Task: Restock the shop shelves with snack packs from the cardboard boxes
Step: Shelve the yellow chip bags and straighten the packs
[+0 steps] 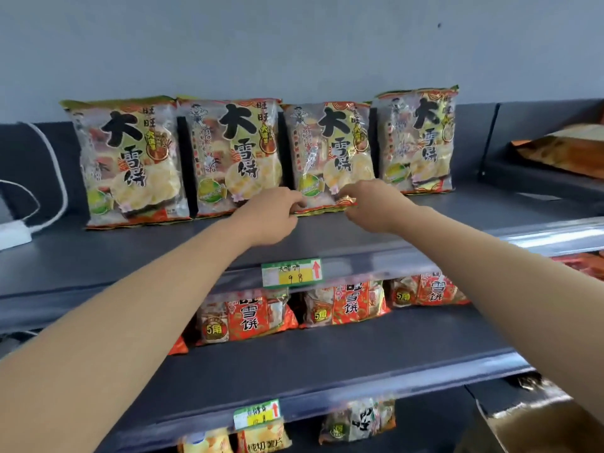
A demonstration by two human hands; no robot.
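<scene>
hands, left and right, pinch upright snack pack bottom seam, front facing out.

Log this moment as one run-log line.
stage: placing | left hand: gripping bottom edge of third rice cracker bag | right hand: same edge | bag: upright on top shelf
</scene>
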